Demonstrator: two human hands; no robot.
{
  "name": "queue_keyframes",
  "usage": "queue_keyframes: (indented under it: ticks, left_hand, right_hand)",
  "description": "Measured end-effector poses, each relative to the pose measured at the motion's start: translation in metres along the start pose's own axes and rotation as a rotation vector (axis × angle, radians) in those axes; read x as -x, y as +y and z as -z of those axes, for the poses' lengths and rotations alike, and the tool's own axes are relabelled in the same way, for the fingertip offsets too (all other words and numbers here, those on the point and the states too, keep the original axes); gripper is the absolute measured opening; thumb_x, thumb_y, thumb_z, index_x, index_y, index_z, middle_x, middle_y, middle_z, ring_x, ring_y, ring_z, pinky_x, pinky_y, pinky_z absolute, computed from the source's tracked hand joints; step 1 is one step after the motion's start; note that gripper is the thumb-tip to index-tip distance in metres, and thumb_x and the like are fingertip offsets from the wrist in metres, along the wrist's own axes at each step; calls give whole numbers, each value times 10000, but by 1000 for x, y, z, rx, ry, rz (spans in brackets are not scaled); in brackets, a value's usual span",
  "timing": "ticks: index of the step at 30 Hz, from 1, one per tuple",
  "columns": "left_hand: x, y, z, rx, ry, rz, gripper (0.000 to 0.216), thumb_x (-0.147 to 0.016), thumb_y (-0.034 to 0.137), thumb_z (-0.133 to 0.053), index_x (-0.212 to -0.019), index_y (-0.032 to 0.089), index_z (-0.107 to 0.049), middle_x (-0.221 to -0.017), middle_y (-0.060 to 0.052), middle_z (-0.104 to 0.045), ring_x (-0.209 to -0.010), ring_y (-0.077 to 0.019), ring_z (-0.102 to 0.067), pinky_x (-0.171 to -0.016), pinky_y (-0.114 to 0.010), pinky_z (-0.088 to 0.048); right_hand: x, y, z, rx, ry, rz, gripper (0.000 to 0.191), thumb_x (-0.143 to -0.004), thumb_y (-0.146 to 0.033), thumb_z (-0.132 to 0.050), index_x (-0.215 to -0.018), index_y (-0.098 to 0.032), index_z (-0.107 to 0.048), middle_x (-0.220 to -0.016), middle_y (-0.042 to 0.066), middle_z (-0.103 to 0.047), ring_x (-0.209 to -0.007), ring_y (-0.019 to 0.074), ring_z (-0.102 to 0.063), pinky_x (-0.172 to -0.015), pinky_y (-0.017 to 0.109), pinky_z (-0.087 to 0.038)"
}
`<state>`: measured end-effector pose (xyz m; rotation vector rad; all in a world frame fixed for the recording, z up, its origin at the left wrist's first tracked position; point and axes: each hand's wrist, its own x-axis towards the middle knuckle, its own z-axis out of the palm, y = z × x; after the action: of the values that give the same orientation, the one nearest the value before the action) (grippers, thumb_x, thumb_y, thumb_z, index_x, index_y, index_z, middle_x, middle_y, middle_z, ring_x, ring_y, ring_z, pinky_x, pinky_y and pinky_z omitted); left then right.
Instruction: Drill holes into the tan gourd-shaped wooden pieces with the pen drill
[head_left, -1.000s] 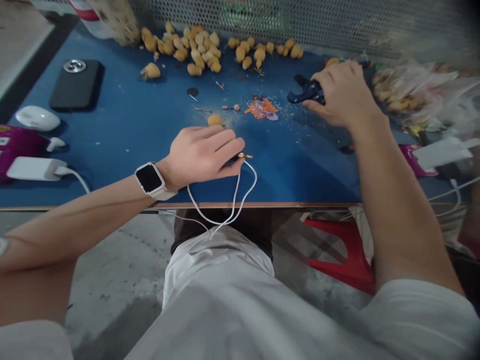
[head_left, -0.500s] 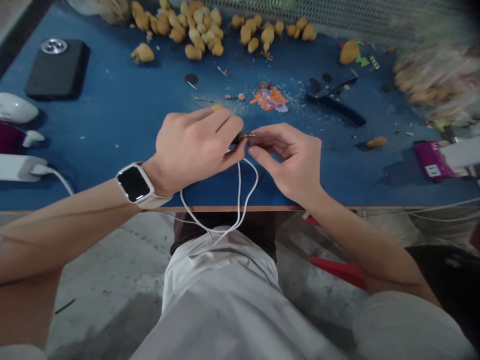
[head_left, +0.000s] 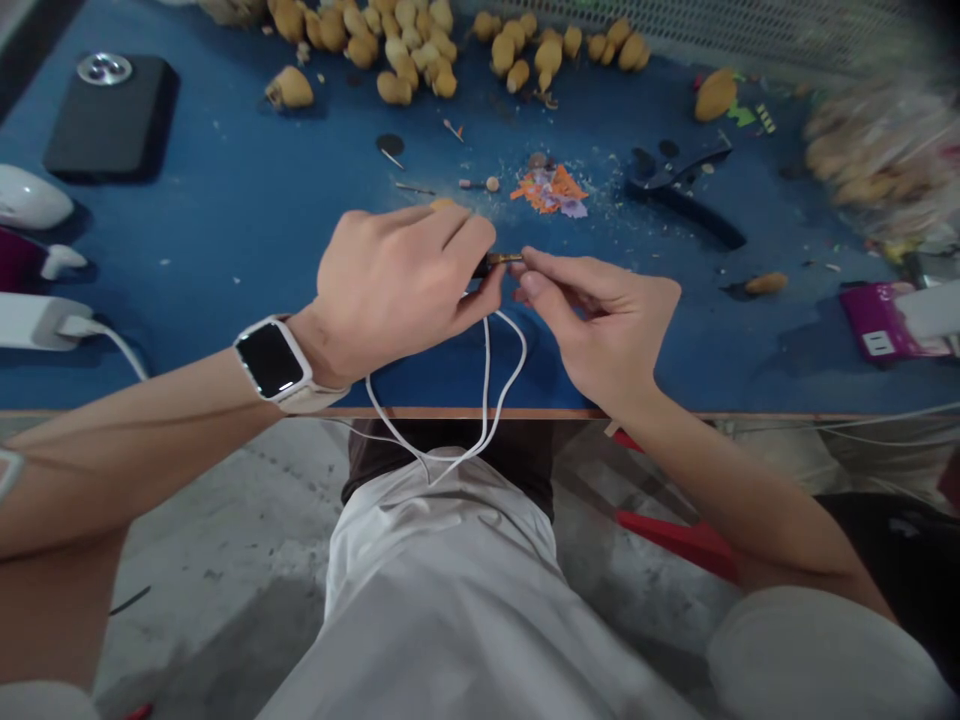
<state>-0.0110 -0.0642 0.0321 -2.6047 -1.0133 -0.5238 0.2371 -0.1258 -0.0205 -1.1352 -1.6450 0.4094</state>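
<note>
My left hand [head_left: 401,285] is closed around a small dark tool with a brass tip [head_left: 501,261], held just above the blue table [head_left: 247,250]. A white cable [head_left: 487,400] loops down from this hand over the table's front edge. My right hand [head_left: 600,315] pinches the brass tip from the right with thumb and forefinger, so the two hands meet at the tip. A small tan nut-like piece [head_left: 442,204] peeks out behind my left knuckles.
Many tan nut-like pieces [head_left: 405,50] lie along the far edge. Dark pliers [head_left: 686,195] and orange scraps [head_left: 551,190] lie beyond my hands. A black phone [head_left: 112,115], a white mouse [head_left: 30,200] and a white charger [head_left: 41,320] sit at the left; a purple packet [head_left: 874,320] at the right.
My right hand left the dark pliers at the far right and came in to my left hand, where it now pinches the brass tip. The pliers stay on the table.
</note>
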Motion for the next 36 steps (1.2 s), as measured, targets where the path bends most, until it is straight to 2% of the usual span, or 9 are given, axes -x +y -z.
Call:
queue_keyframes:
  ticks: [6,12,18,21,25,28,32,34,36]
  left_hand:
    - [-2,0,3,212,-92,152,344,-1329,447,-587,-1300,257,-871,-1156,-156,-878,-1084,-400,-890,-809,-481,-596]
    - [0,-2,-3,254,-74,148,303,-1304,389,-606,-1318,272,-885,-1158,-148,-876,-1101,-393,-888,-853,-472,-635]
    - [-8,-15,-13,103,-50,125,467,-1303,465,-505,-1289,198,-887,-1119,-169,-883,-1001,-405,-880,-776,-469,-575]
    - [-14,-43,-27,253,-33,225,437,-1276,537,-544,-1319,295,-906,-1079,-134,-877,-964,-389,-820,-847,-527,-603]
    - [-20,-84,-45,411,36,320,456,-1267,639,-543,-1260,342,-889,-898,-97,-799,-1036,-405,-766,-996,-532,-585]
    - [-23,-100,-51,410,30,400,489,-1255,636,-497,-1156,331,-865,-921,-102,-792,-999,-374,-720,-998,-522,-543]
    - [-24,-112,-61,484,71,401,549,-1262,677,-457,-1218,326,-876,-916,-77,-794,-1016,-360,-675,-1015,-535,-500]
    - [-25,-116,-69,519,120,342,569,-1262,734,-473,-1264,337,-879,-836,-38,-759,-1011,-343,-635,-987,-513,-477]
    - [-26,-119,-73,497,96,334,559,-1269,720,-474,-1214,334,-874,-888,-37,-795,-962,-307,-605,-943,-499,-450]
  right_hand:
    - [3,-2,10,505,-115,231,411,-1327,-324,-695,-1679,-346,-906,-1557,87,-954,-1387,366,-943,-1293,577,-769]
    - [3,-7,12,613,-139,268,451,-1318,-254,-653,-1693,-326,-893,-1534,95,-961,-1353,353,-949,-1241,543,-774]
    - [-35,-20,33,592,-188,217,392,-1356,-406,-618,-1582,-319,-927,-1456,104,-977,-1236,358,-969,-1166,549,-787]
    - [-79,-13,40,568,-253,197,374,-1346,-526,-634,-1467,-379,-956,-1405,87,-986,-1213,375,-965,-1112,542,-793]
    - [-135,17,22,537,-490,218,362,-1271,-634,-749,-1442,-406,-971,-1371,90,-988,-1273,412,-922,-1153,616,-787]
    - [-155,35,-1,545,-619,201,390,-1243,-632,-794,-1483,-376,-965,-1461,133,-957,-1347,448,-877,-1193,676,-752]
    - [-152,28,-21,541,-650,193,315,-1272,-516,-770,-1461,-345,-955,-1470,151,-925,-1364,424,-841,-1253,669,-695]
    - [-144,18,-26,514,-671,243,279,-1298,-438,-719,-1420,-360,-957,-1459,125,-909,-1388,394,-816,-1264,645,-681]
    - [-136,13,-31,506,-731,307,288,-1309,-388,-690,-1385,-352,-965,-1457,115,-886,-1429,383,-789,-1269,634,-671]
